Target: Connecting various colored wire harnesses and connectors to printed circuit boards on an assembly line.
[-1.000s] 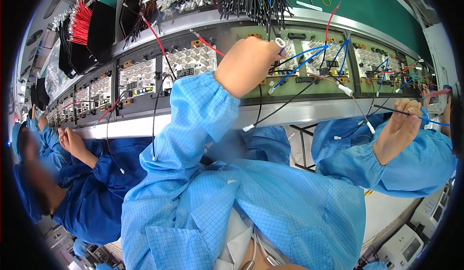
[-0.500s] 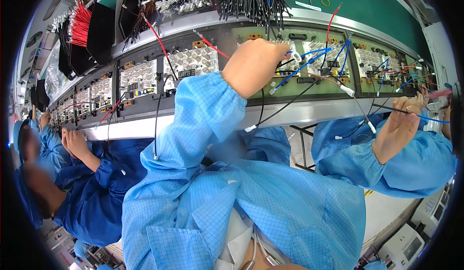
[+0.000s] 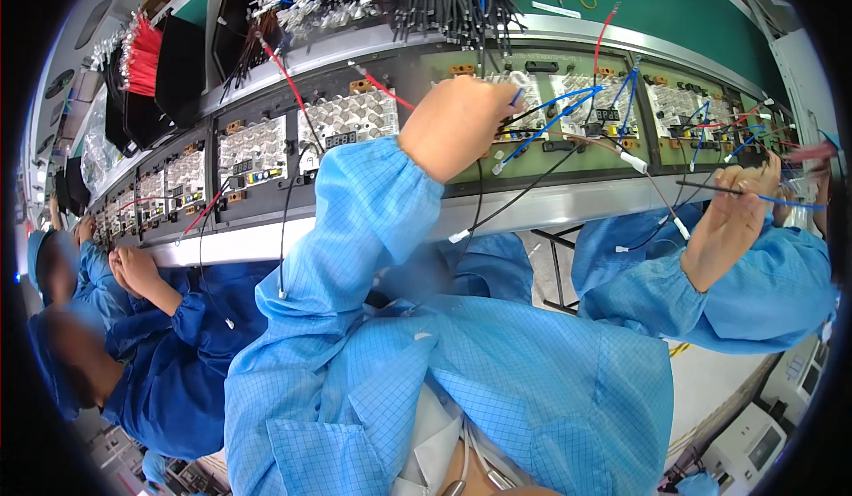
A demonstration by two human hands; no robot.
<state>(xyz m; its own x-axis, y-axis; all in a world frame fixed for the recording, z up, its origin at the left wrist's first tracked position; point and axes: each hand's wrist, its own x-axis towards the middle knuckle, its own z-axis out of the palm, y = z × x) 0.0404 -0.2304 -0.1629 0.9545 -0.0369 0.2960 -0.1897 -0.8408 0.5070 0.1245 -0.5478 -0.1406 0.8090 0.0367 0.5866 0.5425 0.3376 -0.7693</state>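
Observation:
My left hand point(image 3: 454, 125) reaches over the bench, back of the hand up, with bent fingers closed on a short blue wire end point(image 3: 518, 98). Beneath it lies a green carrier panel point(image 3: 524, 167), largely covered by the hand. A circuit board with a digit display point(image 3: 608, 116) sits just to the right of my fingertips. Crossing beside them are blue wires point(image 3: 557, 123); a black wire ends in a white connector point(image 3: 459, 236) over the bench's metal edge. My right hand does not show; the left sleeve and my chest cover much of the middle.
Bundles of blue-and-black wires point(image 3: 457, 3) and red wires point(image 3: 142, 52) stand behind the boards. A co-worker's hand point(image 3: 728, 221) at right holds a black-and-blue wire. Another co-worker's hands point(image 3: 138, 271) are at left. Loose wires with white connectors point(image 3: 634, 162) hang over the edge.
My left hand has drawn slightly left, and the white terminal seen at its fingertips is now mostly hidden. The co-worker's hand at right has risen a little with the wire.

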